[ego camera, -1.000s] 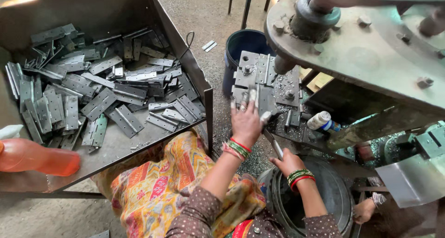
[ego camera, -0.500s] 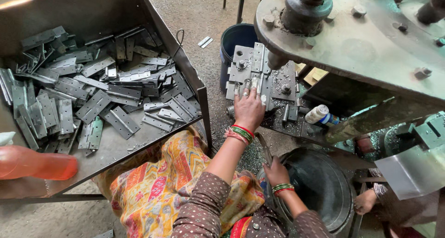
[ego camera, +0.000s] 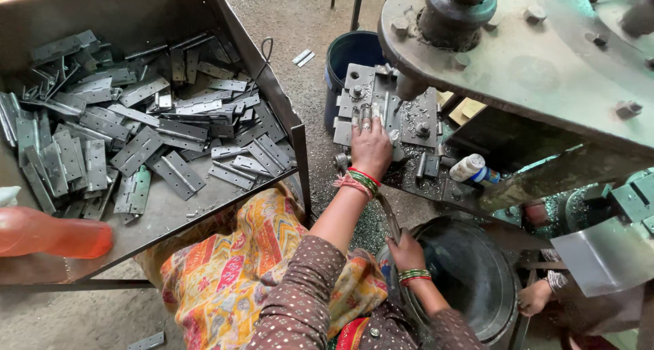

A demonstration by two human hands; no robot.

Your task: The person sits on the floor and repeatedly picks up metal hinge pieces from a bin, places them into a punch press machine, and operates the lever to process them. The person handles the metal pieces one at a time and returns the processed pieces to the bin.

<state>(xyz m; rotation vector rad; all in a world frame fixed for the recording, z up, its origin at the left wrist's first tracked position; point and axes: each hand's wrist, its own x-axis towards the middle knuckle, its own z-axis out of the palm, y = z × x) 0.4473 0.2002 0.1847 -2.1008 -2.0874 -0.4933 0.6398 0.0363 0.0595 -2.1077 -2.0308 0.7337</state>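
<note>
Left hand (ego camera: pixel 371 146) flat, fingers spread, pinning a small grey metal piece (ego camera: pixel 366 112) on the grey steel die plate (ego camera: pixel 415 115); right hand (ego camera: pixel 407 250) clamped round a thin metal lever (ego camera: pixel 390 216), steadying.

Two hands at work: left hand (ego camera: pixel 371 146) at twelve o'clock, right hand (ego camera: pixel 407 251) at five. One metal tray (ego camera: pixel 170 217) at nine, holding dozens of grey hinges (ego camera: pixel 136 149), too many to count exactly. One blue bucket (ego camera: pixel 351 50) at twelve. One orange bottle (ego camera: pixel 51 233) at eight. One small white bottle (ego camera: pixel 470 167) at three.
</note>
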